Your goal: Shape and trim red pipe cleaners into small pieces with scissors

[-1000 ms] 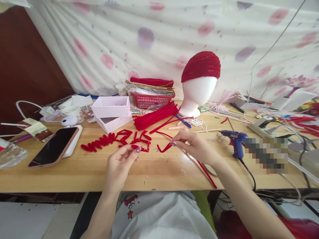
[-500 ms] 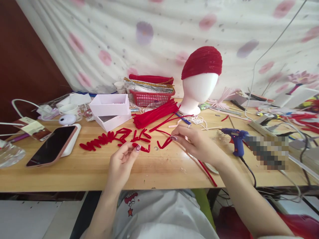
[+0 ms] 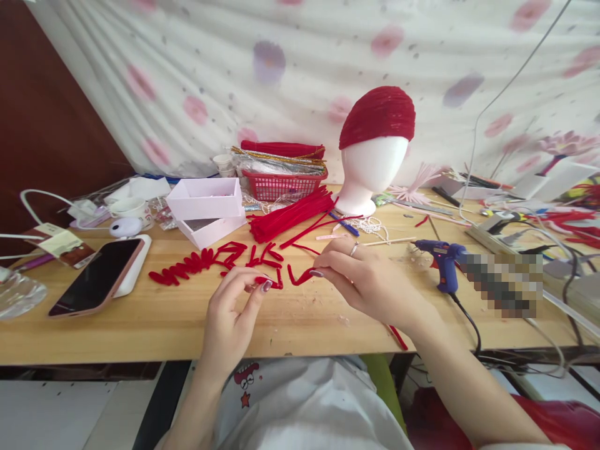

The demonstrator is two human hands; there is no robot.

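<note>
Between thumb and fingers, my left hand (image 3: 237,306) pinches a short red pipe cleaner (image 3: 278,279) whose end is bent upward. My right hand (image 3: 359,275) grips another red pipe cleaner (image 3: 297,276), also bent into a hook, its free end facing the first with a small gap. Just beyond the hands lie folded red pipe-cleaner pieces (image 3: 232,251) and a row of red loops (image 3: 185,265). A bundle of straight red pipe cleaners (image 3: 293,214) rests behind them. One red stem (image 3: 398,336) sticks out below my right forearm.
A blue glue gun (image 3: 443,256) with a black cable stands at the right. A white mannequin head (image 3: 372,169) wears a red wrapped cap (image 3: 379,119). White boxes (image 3: 204,197), a red basket (image 3: 285,185) and a phone (image 3: 96,275) surround the work area.
My right hand has shifted slightly left and down with its pipe cleaner, bringing it nearer the left one. My left hand has moved slightly right, still pinching its piece.
</note>
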